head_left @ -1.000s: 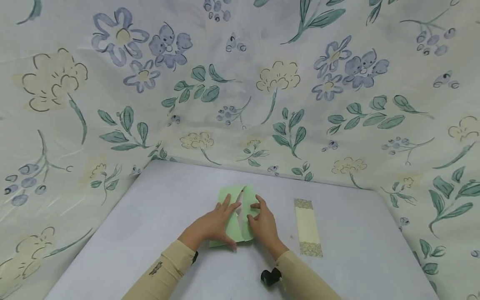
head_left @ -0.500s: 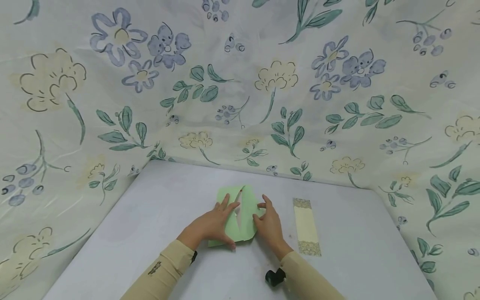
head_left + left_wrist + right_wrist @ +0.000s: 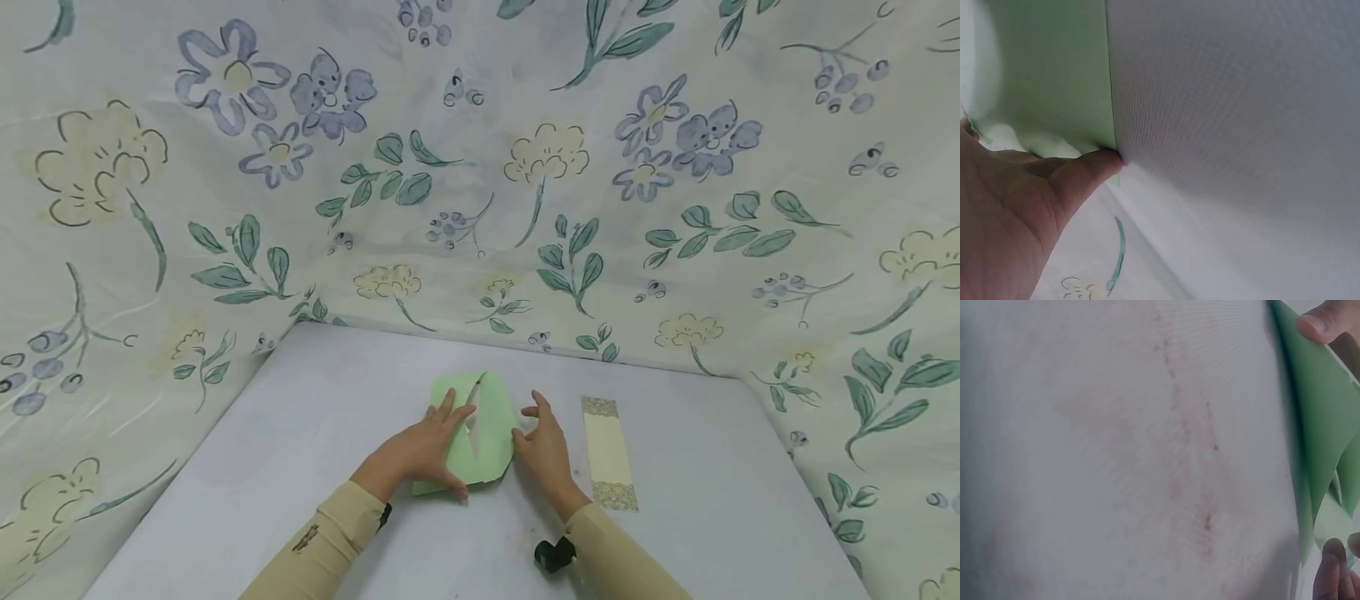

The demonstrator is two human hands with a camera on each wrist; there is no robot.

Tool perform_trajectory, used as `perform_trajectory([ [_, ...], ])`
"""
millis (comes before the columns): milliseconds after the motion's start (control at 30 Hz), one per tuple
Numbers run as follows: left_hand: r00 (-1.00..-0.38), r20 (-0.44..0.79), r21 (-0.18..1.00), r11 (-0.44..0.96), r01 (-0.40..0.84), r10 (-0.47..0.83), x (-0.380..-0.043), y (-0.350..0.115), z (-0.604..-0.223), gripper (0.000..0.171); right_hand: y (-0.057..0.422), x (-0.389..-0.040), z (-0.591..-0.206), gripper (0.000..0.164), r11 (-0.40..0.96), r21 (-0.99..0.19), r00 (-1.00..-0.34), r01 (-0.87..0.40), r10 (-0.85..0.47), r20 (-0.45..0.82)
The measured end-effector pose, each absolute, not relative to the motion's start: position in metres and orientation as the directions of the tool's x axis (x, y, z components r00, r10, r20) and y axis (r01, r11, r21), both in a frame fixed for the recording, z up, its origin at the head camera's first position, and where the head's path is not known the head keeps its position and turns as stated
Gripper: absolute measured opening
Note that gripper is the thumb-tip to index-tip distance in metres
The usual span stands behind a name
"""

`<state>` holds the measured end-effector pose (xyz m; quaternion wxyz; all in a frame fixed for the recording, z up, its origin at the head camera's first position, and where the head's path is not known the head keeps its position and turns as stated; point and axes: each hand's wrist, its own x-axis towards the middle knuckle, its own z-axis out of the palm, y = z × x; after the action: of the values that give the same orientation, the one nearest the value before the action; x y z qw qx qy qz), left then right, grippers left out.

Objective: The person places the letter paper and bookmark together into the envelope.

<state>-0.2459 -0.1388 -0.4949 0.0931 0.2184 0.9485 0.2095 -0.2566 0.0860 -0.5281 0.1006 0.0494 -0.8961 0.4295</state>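
A light green folded sheet of paper [image 3: 491, 454] lies on the table between the hands. A long slit runs down its middle, showing a pale inside and a small red spot at the top. My left hand [image 3: 420, 446] rests spread across its left part, thumb at the lower edge; in the left wrist view that thumb [image 3: 1088, 172] lies along the paper's edge. My right hand [image 3: 543, 446] pinches the right edge between thumb and curled fingers, index raised. In the right wrist view the right fingertips [image 3: 1334, 562] are by the bent green flap [image 3: 1322, 406].
A cream strip [image 3: 609, 450] with glittery gold ends lies right of the right hand. The white table [image 3: 322, 392] meets a floral cloth wall [image 3: 420, 258] at the back and sides. A black wrist camera [image 3: 555, 554] hangs by the right sleeve.
My right hand has moved a little to the right with the paper's right flap, which now spreads wider and flatter. My left hand stays put on the paper.
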Motion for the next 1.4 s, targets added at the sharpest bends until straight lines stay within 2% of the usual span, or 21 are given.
perform_trajectory([
  [433, -0.887, -0.086, 0.453, 0.811, 0.372, 0.455, -0.246, -0.139, -0.494, 0.131, 0.09, -0.257, -0.53, 0.072, 0.63, -0.764, -0.981, -0.137, 0.022, 0.194],
  [1400, -0.883, -0.085, 0.439, 0.813, 0.383, 0.462, -0.249, -0.129, -0.496, 0.13, 0.103, -0.257, -0.532, 0.07, 0.622, -0.767, -0.973, -0.157, 0.034, 0.227],
])
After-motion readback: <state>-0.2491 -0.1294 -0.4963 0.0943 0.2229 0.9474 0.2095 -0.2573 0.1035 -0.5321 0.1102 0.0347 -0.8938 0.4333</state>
